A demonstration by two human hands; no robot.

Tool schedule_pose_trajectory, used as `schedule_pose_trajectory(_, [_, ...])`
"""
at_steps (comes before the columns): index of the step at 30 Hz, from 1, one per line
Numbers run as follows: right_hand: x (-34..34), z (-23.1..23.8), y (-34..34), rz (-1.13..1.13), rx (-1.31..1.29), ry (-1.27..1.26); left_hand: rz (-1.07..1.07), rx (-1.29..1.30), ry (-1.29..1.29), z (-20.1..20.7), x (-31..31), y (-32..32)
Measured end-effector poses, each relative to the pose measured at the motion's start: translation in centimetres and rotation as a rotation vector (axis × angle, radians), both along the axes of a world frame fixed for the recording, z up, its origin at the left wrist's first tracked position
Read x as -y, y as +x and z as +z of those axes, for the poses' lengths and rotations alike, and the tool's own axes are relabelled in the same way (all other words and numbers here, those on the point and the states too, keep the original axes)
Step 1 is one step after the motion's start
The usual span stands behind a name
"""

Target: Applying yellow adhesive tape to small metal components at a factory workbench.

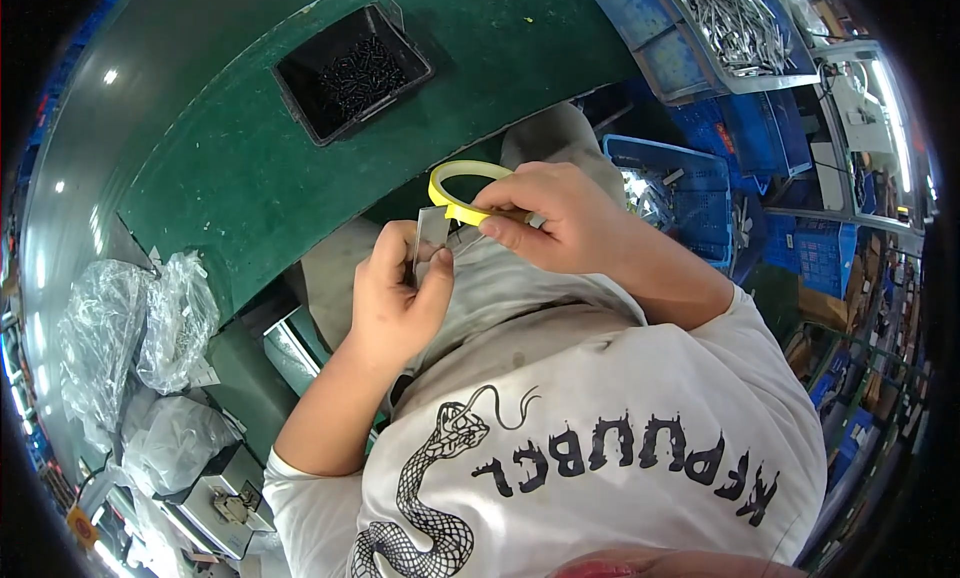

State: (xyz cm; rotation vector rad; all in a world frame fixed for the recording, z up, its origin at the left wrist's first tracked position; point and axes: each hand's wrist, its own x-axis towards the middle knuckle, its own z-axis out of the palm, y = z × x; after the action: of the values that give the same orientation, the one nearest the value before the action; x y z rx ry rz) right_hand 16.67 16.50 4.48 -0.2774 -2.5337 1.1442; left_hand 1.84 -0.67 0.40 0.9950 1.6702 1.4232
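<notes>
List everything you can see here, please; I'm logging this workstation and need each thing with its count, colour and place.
tape roll: one, yellow, in the right hand above the lap
small flat part: one, grey, pinched in the left hand
bin of small dark parts: one, black, on the table, upper middle
table: one, green, curving across the upper left
plastic bags: several, clear, crumpled at the table's left edge
tray of metal pieces: one, grey, upper right
crates: several, blue, right of the lap
left hand: one, gripping the flat part
right hand: one, gripping the tape roll
</notes>
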Motion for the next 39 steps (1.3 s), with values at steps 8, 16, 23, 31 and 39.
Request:
schedule_pose_trajectory(8, [0.0, -0.3, 0.0, 0.004, 0.015, -0.008, -0.014, 0.016, -0.022, 0.1, -0.1, 0.0])
schedule_pose_trajectory(16, [0.7, -0.3, -0.1, 0.052, 0.012, 0.088, 0.018, 0.286, -0.052, 0.7, -0.6, 0.4])
schedule_pose_trajectory(23, [1.2, -0.4, -0.1, 0.052, -0.023, 0.050, -0.046, 0.494, 0.049, 0.7, -0.1, -0.1])
schedule_pose_trajectory(31, [1.0, -0.2, -0.2, 0.026, -0.012, 0.105, -0.162, 0.750, 0.038, 0.3, 0.1, -0.5])
schedule_pose_trajectory(39, [0.7, -0.4, -0.1, -0.019, 0.003, 0.184, -0.017, 0.399, 0.107, 0.8, -0.7, 0.3])
